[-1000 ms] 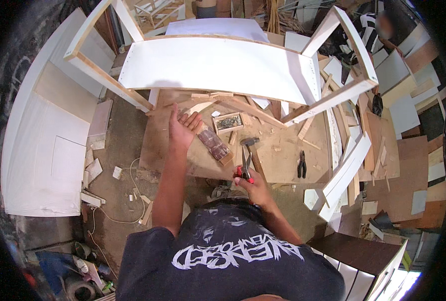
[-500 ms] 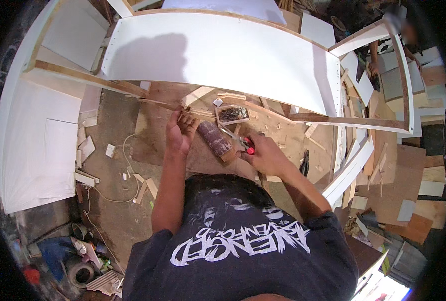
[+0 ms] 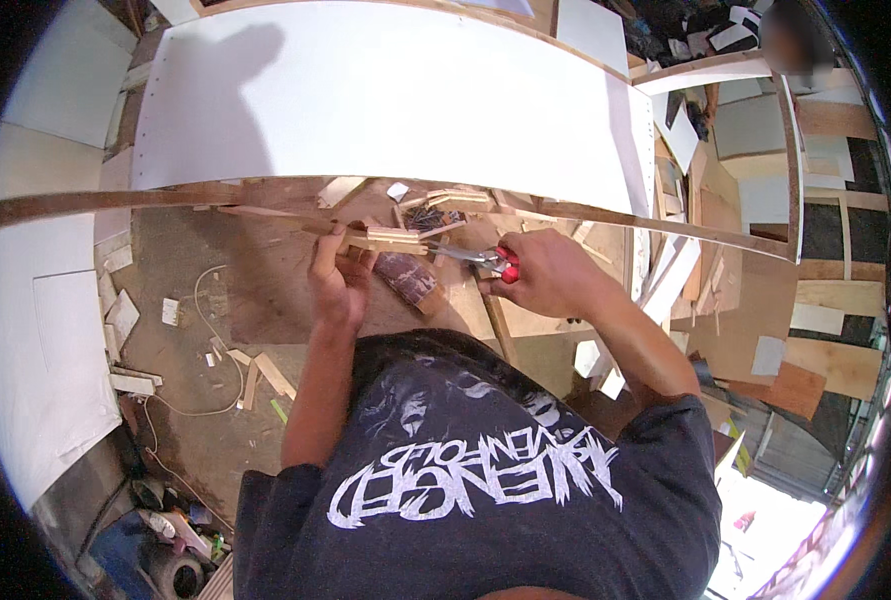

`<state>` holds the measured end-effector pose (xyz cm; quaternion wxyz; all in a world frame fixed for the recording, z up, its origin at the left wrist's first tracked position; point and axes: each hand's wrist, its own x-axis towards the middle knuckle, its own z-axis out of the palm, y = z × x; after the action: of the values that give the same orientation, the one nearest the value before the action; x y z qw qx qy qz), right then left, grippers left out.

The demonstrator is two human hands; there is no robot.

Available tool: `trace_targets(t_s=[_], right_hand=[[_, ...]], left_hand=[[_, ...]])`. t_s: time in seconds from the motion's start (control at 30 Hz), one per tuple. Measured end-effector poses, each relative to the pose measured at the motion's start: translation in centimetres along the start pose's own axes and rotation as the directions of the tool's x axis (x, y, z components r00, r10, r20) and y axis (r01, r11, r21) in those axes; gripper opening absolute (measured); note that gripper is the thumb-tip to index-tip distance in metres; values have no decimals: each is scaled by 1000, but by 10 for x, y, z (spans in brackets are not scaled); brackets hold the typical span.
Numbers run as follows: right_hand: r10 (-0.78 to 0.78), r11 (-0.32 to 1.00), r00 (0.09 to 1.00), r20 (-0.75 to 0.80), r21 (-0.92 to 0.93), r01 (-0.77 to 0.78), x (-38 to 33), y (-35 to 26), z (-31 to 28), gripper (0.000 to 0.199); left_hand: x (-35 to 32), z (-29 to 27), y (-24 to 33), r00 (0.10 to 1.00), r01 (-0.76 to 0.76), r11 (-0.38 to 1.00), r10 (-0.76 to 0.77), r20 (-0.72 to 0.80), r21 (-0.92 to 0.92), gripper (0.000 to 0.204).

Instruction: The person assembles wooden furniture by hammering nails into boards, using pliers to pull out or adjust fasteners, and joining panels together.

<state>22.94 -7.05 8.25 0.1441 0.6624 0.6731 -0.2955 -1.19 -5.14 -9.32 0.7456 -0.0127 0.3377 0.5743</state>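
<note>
My left hand (image 3: 340,285) is closed around a light wooden strip (image 3: 395,238), holding it up in front of the white panel. Closed around red-handled pliers (image 3: 470,257), my right hand (image 3: 555,275) is to the right of it. The metal jaws point left and meet or overlap the strip's right end; whether they grip anything there cannot be made out. Just below the strip lies a worn, dark brown wooden block (image 3: 405,282), partly covered. Behind the strip sits a small open box of nails (image 3: 435,218).
A large white panel (image 3: 395,100) with a wooden frame edge spans the far side. More white panels (image 3: 50,370) stand at the left. Wood offcuts (image 3: 265,372) and a thin cable (image 3: 200,300) lie on the floor. A blurred person (image 3: 795,40) is at the far right.
The pliers have moved from beside the brown block to the strip's right end. My left hand keeps hold of the strip. The whole view has shifted.
</note>
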Motion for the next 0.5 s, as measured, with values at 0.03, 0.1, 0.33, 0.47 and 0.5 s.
trace_targets(t_s=[0.03,0.1,0.33,0.47,0.5], right_hand=[[-24,999,999,35,-20,24,4,-2,-4,51],[-36,999,996,81,-36,39,10,-7,-16,52],[61,990,960,274,-143,-22,22,-27,-43,54],[106,983,938,331,-180,-47,20,-28,-39,54],[116,980,929,351,-195,-48,19,-28,-38,55]], left_hand=[[-1,-1,2,1000,-4,1000,4,-10,7,19],[0,-5,3,1000,17,1000,-17,2,3,20],[3,-13,8,998,55,997,-55,-16,56,25],[1,-21,1,997,31,999,-29,76,-18,26],[1,-21,1,995,39,999,-36,93,-33,26]])
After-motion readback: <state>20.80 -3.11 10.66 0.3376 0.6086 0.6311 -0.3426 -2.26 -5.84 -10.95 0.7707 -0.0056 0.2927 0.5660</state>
